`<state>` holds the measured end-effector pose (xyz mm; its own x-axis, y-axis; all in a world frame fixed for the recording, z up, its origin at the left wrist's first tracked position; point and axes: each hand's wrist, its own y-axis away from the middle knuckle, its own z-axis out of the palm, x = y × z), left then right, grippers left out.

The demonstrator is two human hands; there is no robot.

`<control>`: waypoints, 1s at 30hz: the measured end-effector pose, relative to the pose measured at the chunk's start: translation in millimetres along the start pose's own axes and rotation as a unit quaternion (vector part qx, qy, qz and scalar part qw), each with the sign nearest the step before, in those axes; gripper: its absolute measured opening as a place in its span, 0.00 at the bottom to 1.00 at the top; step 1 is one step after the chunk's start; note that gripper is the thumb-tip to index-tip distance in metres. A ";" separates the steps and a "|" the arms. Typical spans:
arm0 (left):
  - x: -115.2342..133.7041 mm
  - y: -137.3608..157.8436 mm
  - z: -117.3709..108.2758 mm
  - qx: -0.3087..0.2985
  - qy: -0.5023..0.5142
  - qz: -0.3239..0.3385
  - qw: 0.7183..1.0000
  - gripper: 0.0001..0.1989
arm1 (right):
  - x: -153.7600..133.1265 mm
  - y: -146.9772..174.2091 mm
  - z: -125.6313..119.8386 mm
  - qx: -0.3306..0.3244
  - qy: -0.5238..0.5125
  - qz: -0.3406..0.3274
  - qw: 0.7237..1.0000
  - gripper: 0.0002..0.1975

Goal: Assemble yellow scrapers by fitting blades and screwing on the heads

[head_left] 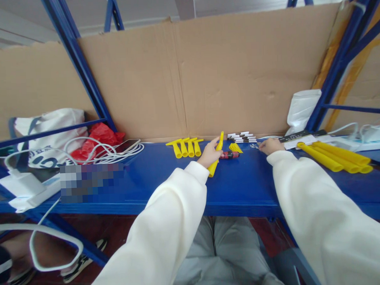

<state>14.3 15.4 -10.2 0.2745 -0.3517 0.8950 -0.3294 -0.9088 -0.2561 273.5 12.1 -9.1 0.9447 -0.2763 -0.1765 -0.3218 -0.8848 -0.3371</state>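
Observation:
My left hand (210,152) is closed around a yellow tapered tube (213,168), which it holds tilted above the blue shelf. At a small pile of tiny silvery parts (254,146), my right hand (271,146) has its fingertips pinched together; whatever may be between them is too small to tell. Between the hands lie a red and black tool (230,155) and a bunch of small flat yellow pieces (236,147). Behind these rest several white sticks with dark ends (242,137). Left of my left hand, several yellow T-shaped pieces (184,148) stand in a row.
Several yellow tubes (335,157) lie at the right beside a black and white box (298,140). White cables (124,153), a red plastic bag (98,140) and a cloth bag (53,136) occupy the left. Cardboard (231,69) backs the blue shelf (166,185). Another person's legs (34,250) show lower left.

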 end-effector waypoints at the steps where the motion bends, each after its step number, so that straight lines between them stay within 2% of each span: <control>1: -0.1 -0.2 0.1 0.000 0.001 0.000 1.000 0.38 | -3.6 2.5 -3.1 -0.020 0.010 0.010 1.000 0.10; 3: 0.1 -0.4 0.6 0.001 0.003 -0.001 1.000 0.39 | -9.6 6.3 -7.7 -0.038 0.026 0.019 0.999 0.12; 7: 2.7 1.5 1.3 0.001 0.006 -0.010 1.000 0.39 | -12.5 7.4 -7.4 -0.018 0.031 -0.003 0.999 0.15; 14: 5.8 4.5 1.1 0.001 0.017 -0.019 1.000 0.39 | -7.9 3.7 0.0 0.000 0.032 -0.024 0.999 0.12; 22: 7.4 5.4 1.3 -0.002 0.013 -0.020 1.000 0.40 | -18.1 3.9 -2.9 -0.071 0.006 -0.010 0.997 0.12; 30: 7.4 4.9 0.7 -0.004 0.013 -0.020 1.000 0.42 | -23.2 3.1 0.4 -0.087 0.030 -0.061 0.994 0.12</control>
<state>15.4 8.2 -5.1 0.2643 -0.3096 0.9134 -0.3268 -0.9198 -0.2171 250.5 15.9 -6.4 0.9798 -0.1803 -0.0864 -0.1936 -0.9633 -0.1860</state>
